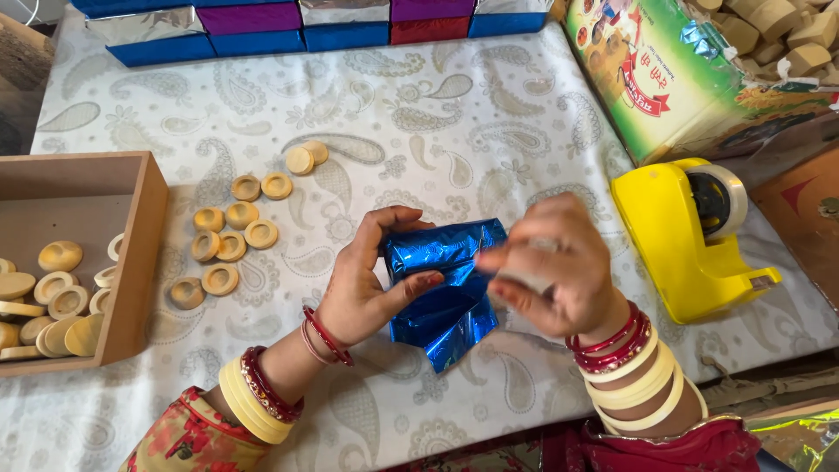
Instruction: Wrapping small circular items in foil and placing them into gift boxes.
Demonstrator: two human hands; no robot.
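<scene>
At the table's middle, the left hand pinched the blue foil packet from its left edge; the packet's long axis ran toward the person, and the blurred right hand gripped its upper right corner.

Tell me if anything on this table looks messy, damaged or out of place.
Nothing looks damaged or spilled. The left hand and right hand hold crinkled blue foil. Wooden discs lie loosely scattered on the tablecloth beside the wooden box.
</scene>
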